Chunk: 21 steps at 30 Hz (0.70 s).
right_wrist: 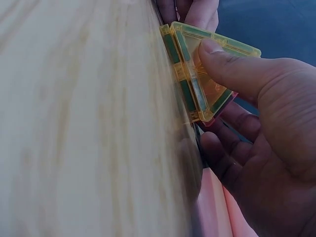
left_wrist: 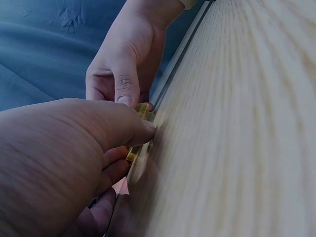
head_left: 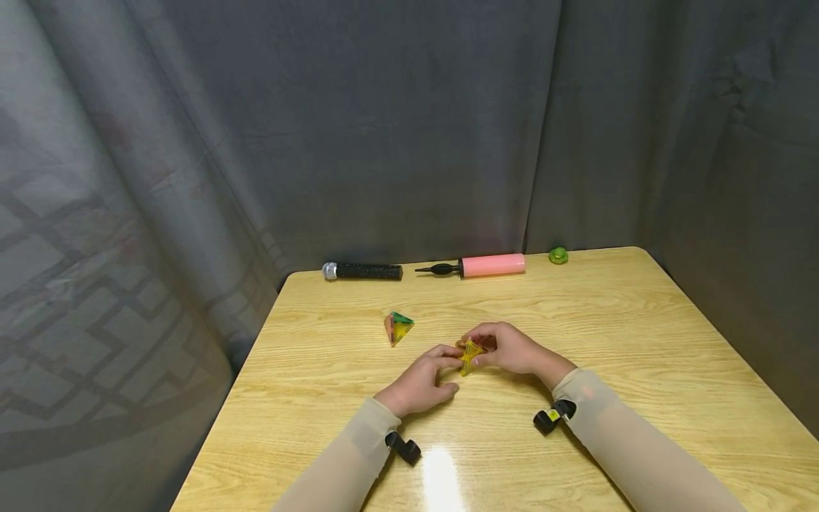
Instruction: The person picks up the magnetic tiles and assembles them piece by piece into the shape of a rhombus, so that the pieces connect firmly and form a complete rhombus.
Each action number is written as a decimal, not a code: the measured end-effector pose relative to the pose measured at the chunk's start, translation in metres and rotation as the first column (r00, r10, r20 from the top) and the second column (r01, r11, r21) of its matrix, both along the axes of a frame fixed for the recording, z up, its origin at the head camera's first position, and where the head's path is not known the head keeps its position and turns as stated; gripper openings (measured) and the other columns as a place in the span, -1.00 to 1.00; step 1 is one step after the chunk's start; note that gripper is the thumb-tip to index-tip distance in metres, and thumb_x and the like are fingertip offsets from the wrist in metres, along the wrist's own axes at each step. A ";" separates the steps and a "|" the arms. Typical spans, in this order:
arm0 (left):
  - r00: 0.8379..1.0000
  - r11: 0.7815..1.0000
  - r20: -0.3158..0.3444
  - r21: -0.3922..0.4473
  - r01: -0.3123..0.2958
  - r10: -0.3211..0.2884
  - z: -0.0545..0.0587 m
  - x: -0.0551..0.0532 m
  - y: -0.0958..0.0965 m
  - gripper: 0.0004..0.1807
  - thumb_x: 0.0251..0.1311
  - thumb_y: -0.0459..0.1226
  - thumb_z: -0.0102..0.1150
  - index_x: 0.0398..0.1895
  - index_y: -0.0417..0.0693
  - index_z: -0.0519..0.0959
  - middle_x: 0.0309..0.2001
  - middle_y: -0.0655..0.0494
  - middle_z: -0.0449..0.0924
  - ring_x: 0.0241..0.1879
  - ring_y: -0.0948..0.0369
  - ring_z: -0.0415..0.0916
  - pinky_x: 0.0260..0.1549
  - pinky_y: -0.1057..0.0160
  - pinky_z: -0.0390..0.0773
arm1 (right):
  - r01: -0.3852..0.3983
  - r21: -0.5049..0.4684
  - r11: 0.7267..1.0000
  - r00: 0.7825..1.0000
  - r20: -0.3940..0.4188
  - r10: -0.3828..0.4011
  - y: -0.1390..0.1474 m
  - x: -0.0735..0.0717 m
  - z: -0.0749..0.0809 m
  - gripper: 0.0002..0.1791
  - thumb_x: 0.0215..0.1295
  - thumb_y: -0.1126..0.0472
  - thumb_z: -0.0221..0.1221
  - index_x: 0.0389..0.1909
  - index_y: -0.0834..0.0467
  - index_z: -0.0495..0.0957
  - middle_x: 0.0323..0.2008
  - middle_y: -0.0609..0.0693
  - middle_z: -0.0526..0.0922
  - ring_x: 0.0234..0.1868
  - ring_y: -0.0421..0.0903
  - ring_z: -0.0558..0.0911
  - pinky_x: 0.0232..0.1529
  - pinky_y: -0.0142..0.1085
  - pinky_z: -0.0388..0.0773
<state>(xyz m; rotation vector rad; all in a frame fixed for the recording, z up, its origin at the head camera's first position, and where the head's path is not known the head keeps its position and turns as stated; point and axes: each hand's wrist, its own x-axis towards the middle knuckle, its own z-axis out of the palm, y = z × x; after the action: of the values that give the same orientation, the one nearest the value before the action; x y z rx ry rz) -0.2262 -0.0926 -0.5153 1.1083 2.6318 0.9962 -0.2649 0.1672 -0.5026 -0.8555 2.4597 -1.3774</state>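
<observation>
Over the middle of the table, both hands meet at translucent yellow triangular magnetic tiles (right_wrist: 217, 64). My right hand (head_left: 515, 348) grips them, its thumb pressed on the face of one and the other fingers underneath, where a red edge shows. A second yellow tile edge runs alongside, close to the tabletop. My left hand (head_left: 424, 380) has its fingers at the left side of the tiles; in the left wrist view its thumb and fingertips close around a yellow tile edge (left_wrist: 132, 154), mostly hidden. Beyond the left hand stands a small pyramid of green, yellow and orange tiles (head_left: 399, 328).
Along the back edge of the wooden table (head_left: 307, 398) lie a black microphone (head_left: 365, 272), a pink hand pump (head_left: 491, 265) with a black nozzle, and a small green object (head_left: 559, 255). Grey curtains (head_left: 397, 128) hang behind and at both sides.
</observation>
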 end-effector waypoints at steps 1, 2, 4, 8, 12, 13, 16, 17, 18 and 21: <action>1.000 1.000 0.001 0.004 0.001 -0.001 0.000 0.000 0.000 -0.49 0.35 -0.28 0.35 0.36 -0.09 0.59 0.43 0.21 0.39 0.45 0.21 0.31 0.45 0.18 0.30 | -0.001 0.001 1.000 1.000 -0.007 0.001 0.000 0.000 0.000 -0.56 0.26 0.23 0.49 0.16 0.08 0.70 0.06 -0.05 0.71 0.03 -0.07 0.64 0.07 -0.18 0.63; 1.000 1.000 0.002 0.006 0.001 -0.001 0.000 0.000 0.000 -0.49 0.35 -0.28 0.35 0.36 -0.09 0.59 0.43 0.21 0.39 0.45 0.21 0.31 0.45 0.18 0.30 | 0.002 0.005 1.000 1.000 -0.007 -0.002 0.000 0.000 0.000 -0.56 0.26 0.24 0.49 0.16 0.07 0.70 0.06 -0.06 0.71 0.03 -0.08 0.65 0.07 -0.18 0.63; 1.000 1.000 0.001 0.010 0.000 0.000 0.000 0.000 0.000 -0.49 0.35 -0.28 0.35 0.36 -0.10 0.58 0.43 0.21 0.39 0.45 0.21 0.31 0.45 0.18 0.30 | 0.010 0.012 1.000 1.000 0.001 -0.010 -0.001 0.000 0.000 -0.56 0.26 0.25 0.49 0.16 0.05 0.70 0.04 -0.09 0.71 0.01 -0.09 0.64 0.06 -0.20 0.62; 1.000 1.000 0.000 0.015 -0.003 0.003 0.000 0.001 0.000 -0.45 0.35 -0.27 0.36 0.39 -0.09 0.55 0.42 0.21 0.39 0.45 0.21 0.31 0.46 0.17 0.30 | 0.026 0.029 0.999 0.999 0.023 -0.027 -0.001 0.000 0.001 -0.55 0.27 0.24 0.48 0.18 0.01 0.70 0.01 -0.14 0.70 0.00 -0.11 0.63 0.05 -0.22 0.61; 0.999 0.999 0.022 0.046 -0.024 0.023 0.002 0.001 -0.002 -0.42 0.33 -0.28 0.37 0.41 -0.04 0.53 0.41 0.18 0.41 0.44 0.19 0.32 0.46 0.11 0.30 | 0.018 0.039 0.999 1.000 0.004 -0.018 -0.002 0.000 0.002 -0.55 0.27 0.23 0.48 0.19 0.00 0.71 0.02 -0.13 0.71 0.01 -0.10 0.64 0.06 -0.20 0.62; 0.999 0.998 0.027 0.054 -0.031 0.030 0.003 0.001 -0.003 -0.42 0.33 -0.28 0.37 0.42 -0.01 0.52 0.41 0.18 0.41 0.44 0.18 0.32 0.46 0.09 0.30 | 0.017 0.043 0.999 1.000 -0.004 -0.017 -0.002 0.000 0.002 -0.55 0.27 0.23 0.48 0.18 0.00 0.71 0.03 -0.13 0.71 0.02 -0.10 0.64 0.06 -0.19 0.62; 0.998 0.995 0.031 0.090 -0.052 0.049 0.007 0.001 -0.005 -0.44 0.34 -0.30 0.36 0.40 0.04 0.53 0.40 0.17 0.42 0.43 0.18 0.33 0.45 0.04 0.32 | 0.034 0.061 0.998 0.999 -0.018 -0.033 0.000 -0.001 0.003 -0.55 0.25 0.23 0.49 0.16 0.00 0.72 0.01 -0.13 0.71 -0.01 -0.11 0.64 0.05 -0.19 0.63; 0.998 0.993 0.025 0.106 -0.055 0.053 0.009 0.000 -0.006 -0.45 0.34 -0.31 0.36 0.40 0.05 0.53 0.40 0.16 0.43 0.43 0.18 0.33 0.45 0.03 0.33 | 0.041 0.068 0.997 0.999 -0.022 -0.039 0.001 -0.002 0.003 -0.56 0.25 0.23 0.49 0.16 0.01 0.72 0.00 -0.13 0.71 -0.02 -0.12 0.64 0.03 -0.19 0.63; 0.998 0.991 0.019 0.124 -0.059 0.057 0.010 -0.001 -0.007 -0.46 0.35 -0.33 0.35 0.39 0.04 0.54 0.40 0.16 0.43 0.42 0.18 0.34 0.44 0.02 0.35 | 0.050 0.077 0.996 0.999 -0.024 -0.048 0.002 -0.002 0.003 -0.56 0.25 0.23 0.50 0.16 0.01 0.71 -0.02 -0.13 0.71 -0.03 -0.12 0.64 0.02 -0.20 0.64; 0.997 0.980 -0.015 0.181 -0.077 0.081 0.017 -0.003 -0.010 -0.48 0.37 -0.38 0.33 0.38 0.04 0.54 0.37 0.19 0.45 0.41 0.19 0.36 0.39 0.01 0.42 | 0.066 0.090 0.994 0.998 -0.027 -0.064 0.006 -0.002 0.002 -0.57 0.26 0.22 0.49 0.16 0.04 0.71 -0.03 -0.14 0.70 -0.04 -0.14 0.64 0.00 -0.19 0.64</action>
<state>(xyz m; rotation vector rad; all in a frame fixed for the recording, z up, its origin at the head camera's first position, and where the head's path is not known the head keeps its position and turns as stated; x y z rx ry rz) -0.2296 -0.1028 -0.4983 1.0614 2.6653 1.2682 -0.2669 0.1731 -0.5001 -0.7831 2.5676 -1.2714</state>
